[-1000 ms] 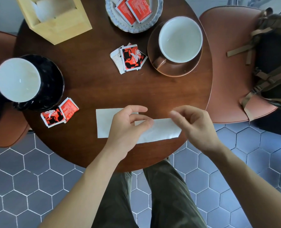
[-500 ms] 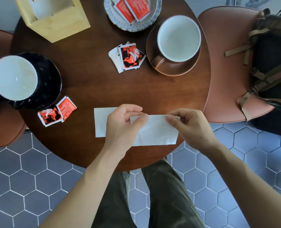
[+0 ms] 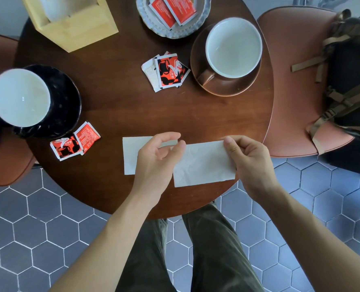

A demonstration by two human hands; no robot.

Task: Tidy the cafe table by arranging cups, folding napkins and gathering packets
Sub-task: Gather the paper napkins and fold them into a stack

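A white paper napkin [image 3: 204,165] is held just above the near edge of the round wooden table [image 3: 122,98]. My left hand [image 3: 156,163] pinches its upper left corner and my right hand [image 3: 248,163] pinches its upper right corner. A second flat white napkin [image 3: 130,154] lies beneath my left hand, partly hidden. Red sugar packets lie in a pile [image 3: 166,71] at the table's middle and as a pair [image 3: 73,142] at the left. A white cup [image 3: 234,47] sits on a brown saucer [image 3: 225,87]. Another white cup [image 3: 21,98] sits on a black saucer [image 3: 67,102].
A pale dish [image 3: 153,28] at the back holds more red packets [image 3: 172,9]. A wooden napkin box [image 3: 73,24] stands at the back left. A brown chair [image 3: 291,81] on the right carries a dark backpack [image 3: 352,81]. Another chair [image 3: 4,165] is at the left.
My right hand has taken hold of the napkin's right corner. Both hands have opened the narrow folded strip into a taller rectangle and lifted it slightly.
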